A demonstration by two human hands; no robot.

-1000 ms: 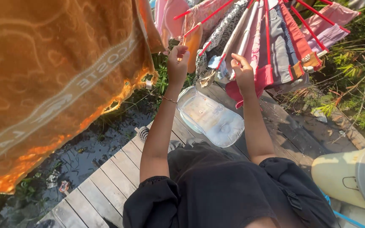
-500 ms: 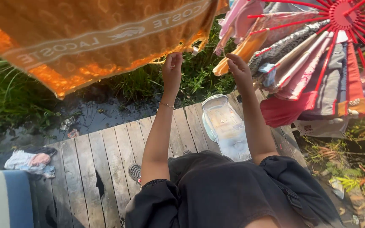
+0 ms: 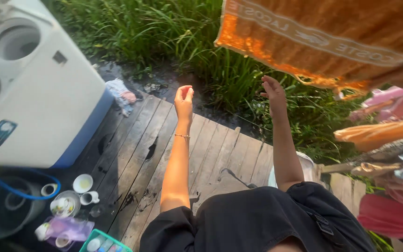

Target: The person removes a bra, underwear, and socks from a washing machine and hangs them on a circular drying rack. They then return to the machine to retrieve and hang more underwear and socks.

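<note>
Both my arms are raised in front of me over a wooden deck (image 3: 131, 140). My left hand (image 3: 184, 99), with a thin bracelet on the wrist, has its fingertips curled against the thumb and nothing shows in it. My right hand (image 3: 274, 92) is empty with its fingers apart, just below the lower edge of an orange towel (image 3: 332, 37) with a pale band, which hangs at the top right. Neither hand touches the towel.
A white and blue washing machine (image 3: 38, 93) stands at the left with a blue hose (image 3: 19, 189). Cups and bowls (image 3: 78, 193) lie on the deck below it. A crumpled cloth (image 3: 121, 95) lies at the deck's far edge. Tall grass (image 3: 164, 32) lies beyond. Hanging laundry (image 3: 388, 144) fills the right.
The view has swung left, so the washing machine comes in and the laundry rack slides right. Both hands have come down off the towel's edge and hang free.
</note>
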